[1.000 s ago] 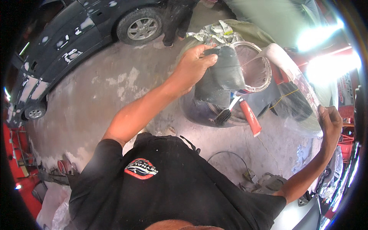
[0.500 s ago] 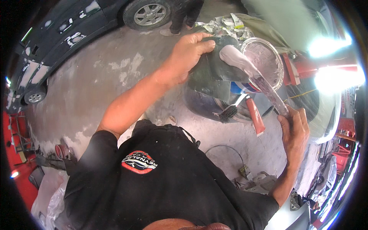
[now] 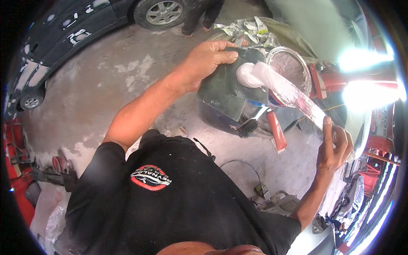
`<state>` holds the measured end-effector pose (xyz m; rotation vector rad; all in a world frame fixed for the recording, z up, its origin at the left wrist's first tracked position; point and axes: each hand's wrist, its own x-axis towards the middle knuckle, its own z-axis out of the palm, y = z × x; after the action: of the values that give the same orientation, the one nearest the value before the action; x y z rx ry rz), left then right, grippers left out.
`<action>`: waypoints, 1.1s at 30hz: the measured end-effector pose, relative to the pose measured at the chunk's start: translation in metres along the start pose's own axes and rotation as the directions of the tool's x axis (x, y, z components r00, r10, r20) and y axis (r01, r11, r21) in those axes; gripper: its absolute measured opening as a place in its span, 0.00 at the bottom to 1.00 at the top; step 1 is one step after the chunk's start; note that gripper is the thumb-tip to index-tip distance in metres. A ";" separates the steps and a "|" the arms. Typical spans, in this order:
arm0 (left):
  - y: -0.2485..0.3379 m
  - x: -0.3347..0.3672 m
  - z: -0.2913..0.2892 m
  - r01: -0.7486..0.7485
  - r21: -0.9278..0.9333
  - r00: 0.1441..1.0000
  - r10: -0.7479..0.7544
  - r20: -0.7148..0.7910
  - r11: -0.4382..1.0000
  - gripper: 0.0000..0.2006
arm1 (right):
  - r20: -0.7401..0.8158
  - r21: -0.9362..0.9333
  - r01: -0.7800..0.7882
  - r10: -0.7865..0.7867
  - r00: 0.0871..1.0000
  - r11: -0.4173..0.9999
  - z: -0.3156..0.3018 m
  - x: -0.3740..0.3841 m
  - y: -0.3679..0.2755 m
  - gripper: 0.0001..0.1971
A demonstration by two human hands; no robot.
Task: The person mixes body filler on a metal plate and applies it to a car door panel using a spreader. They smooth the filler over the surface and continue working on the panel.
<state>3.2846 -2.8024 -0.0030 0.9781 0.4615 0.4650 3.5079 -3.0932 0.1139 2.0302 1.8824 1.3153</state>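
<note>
From my remote seat, I read the left hand (image 3: 210, 59) as a firm pinch: its grip is closed over the upper left edge of a dark sheet (image 3: 248, 93), thumb on top. The right hand (image 3: 333, 146) has its grip closed around the near end of a long spatula (image 3: 297, 97), which slants leftward across the can (image 3: 309, 72) to the sheet.

A portion of pale pink paste (image 3: 250, 75) is already out on the sheet, at the spatula's far end. I judge the job partly done — a thick coat clings to the blade, not yet scraped off. Pink paste also shows inside the can, though I can't tell how much remains.

A red tube (image 3: 277, 131) lies nearer, below the can, with a black brush (image 3: 247, 126) just left of it — I see nothing red on the paste. Crumpled paper (image 3: 250, 32) sits on the far side.
</note>
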 end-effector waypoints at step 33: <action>-0.031 -0.063 -0.023 -0.070 0.031 0.971 0.075 -0.225 0.997 0.19 | 0.246 -0.201 0.266 -0.214 0.945 0.943 0.059 0.087 0.024 0.26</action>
<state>3.2257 -2.8370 -0.0305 0.9706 0.6384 0.6422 3.5519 -2.9974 0.1359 1.6903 1.7234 1.1336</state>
